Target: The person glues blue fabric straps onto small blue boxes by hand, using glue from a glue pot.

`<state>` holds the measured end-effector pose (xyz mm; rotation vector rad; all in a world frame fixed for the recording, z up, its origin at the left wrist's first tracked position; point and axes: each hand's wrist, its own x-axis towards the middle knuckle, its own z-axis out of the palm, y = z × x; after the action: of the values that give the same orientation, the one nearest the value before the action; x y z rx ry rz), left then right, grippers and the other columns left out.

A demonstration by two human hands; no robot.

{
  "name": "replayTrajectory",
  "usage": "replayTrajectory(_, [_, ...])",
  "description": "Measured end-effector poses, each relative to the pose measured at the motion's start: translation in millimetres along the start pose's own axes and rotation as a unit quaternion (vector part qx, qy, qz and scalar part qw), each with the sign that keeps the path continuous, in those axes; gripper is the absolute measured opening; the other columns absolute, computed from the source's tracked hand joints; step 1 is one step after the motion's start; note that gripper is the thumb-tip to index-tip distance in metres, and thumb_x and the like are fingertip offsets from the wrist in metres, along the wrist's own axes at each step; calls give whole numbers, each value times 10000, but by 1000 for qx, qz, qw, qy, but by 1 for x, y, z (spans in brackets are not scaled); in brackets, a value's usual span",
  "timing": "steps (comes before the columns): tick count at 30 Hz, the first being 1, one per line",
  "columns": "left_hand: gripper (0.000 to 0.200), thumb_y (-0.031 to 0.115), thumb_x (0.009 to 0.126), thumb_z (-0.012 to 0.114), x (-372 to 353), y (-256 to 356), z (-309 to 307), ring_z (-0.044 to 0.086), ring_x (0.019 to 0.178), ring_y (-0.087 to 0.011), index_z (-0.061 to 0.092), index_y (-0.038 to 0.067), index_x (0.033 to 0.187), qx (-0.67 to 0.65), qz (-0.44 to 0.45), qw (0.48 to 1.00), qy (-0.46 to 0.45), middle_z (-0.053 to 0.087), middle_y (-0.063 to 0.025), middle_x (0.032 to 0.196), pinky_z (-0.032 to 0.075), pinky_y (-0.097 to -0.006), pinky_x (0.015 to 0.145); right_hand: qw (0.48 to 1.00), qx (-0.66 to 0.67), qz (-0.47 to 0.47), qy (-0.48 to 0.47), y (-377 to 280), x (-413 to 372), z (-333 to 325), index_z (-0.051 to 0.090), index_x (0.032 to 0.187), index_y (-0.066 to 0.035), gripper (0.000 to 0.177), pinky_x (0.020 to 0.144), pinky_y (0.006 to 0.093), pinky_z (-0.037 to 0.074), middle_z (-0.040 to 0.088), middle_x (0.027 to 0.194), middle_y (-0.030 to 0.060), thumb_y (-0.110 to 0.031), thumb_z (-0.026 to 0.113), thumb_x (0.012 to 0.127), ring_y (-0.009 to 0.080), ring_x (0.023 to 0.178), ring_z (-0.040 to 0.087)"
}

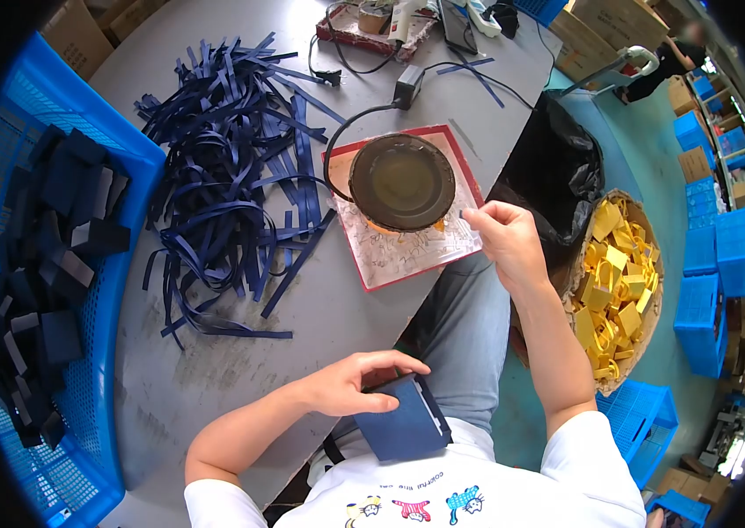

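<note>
My left hand is closed round a navy blue box, thumb on its front and fingers along its top edge. The box is tilted above my lap, with a pale strip showing along one side. To the right of a round pot of brownish, glue-like liquid, my right hand is raised in a pinch. A tiny dark bit shows at its fingertips, too small to name. The pot stands on a red-edged white tray, and my right hand is apart from both.
Dark blue ribbons lie heaped on the grey table. At left, a blue crate holds several navy boxes. A black cable runs to the pot. Yellow pieces fill a carton at right. A person is far back.
</note>
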<state>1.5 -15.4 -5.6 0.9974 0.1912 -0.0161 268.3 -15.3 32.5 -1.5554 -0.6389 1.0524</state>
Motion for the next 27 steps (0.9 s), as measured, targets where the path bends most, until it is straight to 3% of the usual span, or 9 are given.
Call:
replayTrajectory(2, [512,69,782,617,-4,3,-6,495,993,-114,465,78,1271,-34,5,999,33,487,-40,1073,380,-264,906,999,33,21,-13,1,-6,-7,558,661,-54,195,391,194,184,431,534,-66,-132,661,807,-3,431,293])
replayTrajectory(4, [511,157,799,605,-6,13,-14,503,994,-123,451,70,1279,-20,46,996,78,510,-47,1091,384,-271,905,995,82,43,-45,-1,-15,-13,552,668,-55,194,393,191,189,432,538,-62,-130,652,817,1,428,293])
replayTrajectory(6, [539,188,787,613,-8,26,-15,509,987,-114,437,64,1281,-99,66,986,121,539,-44,1069,395,-276,894,986,131,66,-78,-6,-25,-13,547,676,-56,192,395,189,194,432,541,-58,-127,643,826,5,425,294])
replayTrajectory(9, [555,157,767,661,-12,41,-15,528,975,-118,443,65,1269,-14,114,979,166,555,-46,1042,415,-264,868,961,190,105,-170,-17,-41,-10,547,683,-60,174,398,188,207,455,579,-45,-100,630,832,10,428,301])
replayTrajectory(12, [637,108,699,758,-13,56,-9,564,902,-116,450,31,1251,19,153,965,210,570,-71,1019,451,-241,809,964,125,80,-220,-27,-59,-3,587,698,-26,138,421,183,244,478,575,-46,-85,654,803,7,465,355])
replayTrajectory(14, [628,98,687,764,-18,56,-11,570,900,-120,464,20,1234,50,151,963,217,577,-74,1012,453,-241,811,968,2,23,-248,-41,-72,6,608,700,-9,132,450,166,285,518,588,-32,-86,678,781,3,511,408])
replayTrajectory(18, [599,61,644,773,-27,64,-6,584,903,-127,510,-4,1179,106,162,951,239,595,-81,997,460,-247,822,939,-189,-46,-283,-63,-93,23,611,657,13,126,447,167,335,561,582,-1,-73,686,710,22,520,473])
replayTrajectory(20, [598,49,633,769,-31,66,-5,585,903,-127,517,-4,1173,128,165,948,239,597,-82,992,461,-248,819,910,-250,-68,-325,-70,-97,25,627,718,20,139,510,189,438,601,616,37,-107,679,737,57,561,532])
replayTrajectory(27, [600,24,602,768,-39,72,3,591,871,-127,538,-4,1156,167,179,942,229,581,-79,985,464,-243,792,870,-299,-110,-377,-65,-99,32,609,714,24,177,521,245,479,620,638,97,-144,645,753,151,534,564])
